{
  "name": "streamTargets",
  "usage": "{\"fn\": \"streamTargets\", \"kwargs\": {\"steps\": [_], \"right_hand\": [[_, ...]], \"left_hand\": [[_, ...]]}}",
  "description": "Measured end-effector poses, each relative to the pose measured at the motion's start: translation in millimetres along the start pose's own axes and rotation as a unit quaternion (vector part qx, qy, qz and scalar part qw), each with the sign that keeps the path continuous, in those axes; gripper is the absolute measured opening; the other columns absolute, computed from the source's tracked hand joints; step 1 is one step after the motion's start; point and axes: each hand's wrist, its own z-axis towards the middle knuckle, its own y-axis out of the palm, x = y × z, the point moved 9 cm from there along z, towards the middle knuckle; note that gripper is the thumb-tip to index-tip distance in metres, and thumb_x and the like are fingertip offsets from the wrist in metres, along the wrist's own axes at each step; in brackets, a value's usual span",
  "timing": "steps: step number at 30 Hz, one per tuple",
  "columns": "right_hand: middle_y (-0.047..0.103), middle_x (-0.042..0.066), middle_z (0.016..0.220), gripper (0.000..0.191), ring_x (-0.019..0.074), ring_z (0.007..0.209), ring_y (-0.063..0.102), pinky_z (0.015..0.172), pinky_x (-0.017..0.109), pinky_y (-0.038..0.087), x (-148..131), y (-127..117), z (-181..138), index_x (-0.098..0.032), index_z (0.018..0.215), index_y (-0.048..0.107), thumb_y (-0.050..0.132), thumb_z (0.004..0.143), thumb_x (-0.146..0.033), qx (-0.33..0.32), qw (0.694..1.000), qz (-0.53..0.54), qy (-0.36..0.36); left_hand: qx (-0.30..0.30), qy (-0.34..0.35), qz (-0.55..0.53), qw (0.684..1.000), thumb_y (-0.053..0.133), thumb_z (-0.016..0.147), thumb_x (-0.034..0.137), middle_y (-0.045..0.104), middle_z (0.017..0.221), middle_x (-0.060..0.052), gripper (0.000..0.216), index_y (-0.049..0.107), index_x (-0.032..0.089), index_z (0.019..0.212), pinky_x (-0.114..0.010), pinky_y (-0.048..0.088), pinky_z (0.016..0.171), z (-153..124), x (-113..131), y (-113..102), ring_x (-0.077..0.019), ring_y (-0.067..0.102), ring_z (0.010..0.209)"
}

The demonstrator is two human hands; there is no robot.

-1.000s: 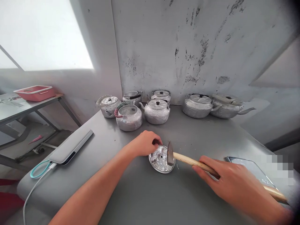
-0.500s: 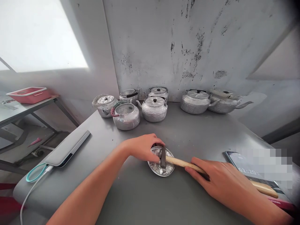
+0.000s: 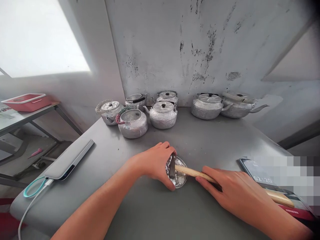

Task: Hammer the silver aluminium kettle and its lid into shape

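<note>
My left hand (image 3: 158,163) curls round the left edge of a round, dented silver kettle lid (image 3: 182,179), thumb at the near side and fingers at the far side. Part of the lid is hidden behind that hand and the tool. My right hand (image 3: 230,188) is closed round the wooden handle of a hammer (image 3: 190,171). Its dark, narrow metal head lies over the lid close to my left palm; whether it touches the metal I cannot tell. Behind them stands a lidded silver kettle (image 3: 163,115), beside an open kettle with a wrapped handle (image 3: 135,124).
More kettles (image 3: 207,106) line the wall at the back of the grey table (image 3: 150,213). A power bank (image 3: 70,160) with a cable lies left. A phone (image 3: 257,173) and another wooden handle (image 3: 280,197) lie right. A pink basket (image 3: 30,102) sits on a side table.
My left hand has shifted from the lid's middle and far edge to a wider grasp on its left rim. The hammer stays over the lid, its head slightly further left.
</note>
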Motion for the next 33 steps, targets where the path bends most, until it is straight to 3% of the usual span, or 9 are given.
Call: {"fn": "streamTargets", "kwargs": {"steps": [13,19,33], "right_hand": [[0.062,-0.006,0.059,0.037,0.0217,0.05,0.058,0.052,0.03,0.018,-2,-2,-1,-0.028,0.077,0.044,0.034,0.104,-0.052,0.012,1.0,-0.011,-0.02],[0.062,-0.006,0.058,0.034,0.0211,0.048,0.058,0.051,0.029,0.018,-6,-5,-2,-0.029,0.079,0.044,0.035,0.105,-0.05,0.03,0.998,-0.015,-0.045],[0.062,-0.006,0.055,0.033,0.022,0.046,0.061,0.051,0.03,0.016,-9,-9,0,-0.028,0.079,0.044,0.038,0.104,-0.049,0.065,0.996,-0.037,-0.056]], "left_hand": [[-0.032,-0.032,-0.033,0.998,0.086,0.052,0.053,0.053,0.117,-0.007,0.085,0.057,0.024,0.126,-0.032,0.051,0.077,1,-5,1,-0.0275,0.056,0.105],[-0.021,-0.033,-0.048,0.998,0.087,0.049,0.052,0.054,0.121,-0.008,0.092,0.054,0.022,0.129,-0.037,0.05,0.086,2,-8,0,-0.0302,0.055,0.11],[-0.033,-0.047,-0.056,0.997,0.088,0.047,0.053,0.053,0.12,-0.007,0.09,0.056,0.023,0.126,-0.034,0.05,0.081,3,-12,3,-0.0296,0.058,0.106]]}}
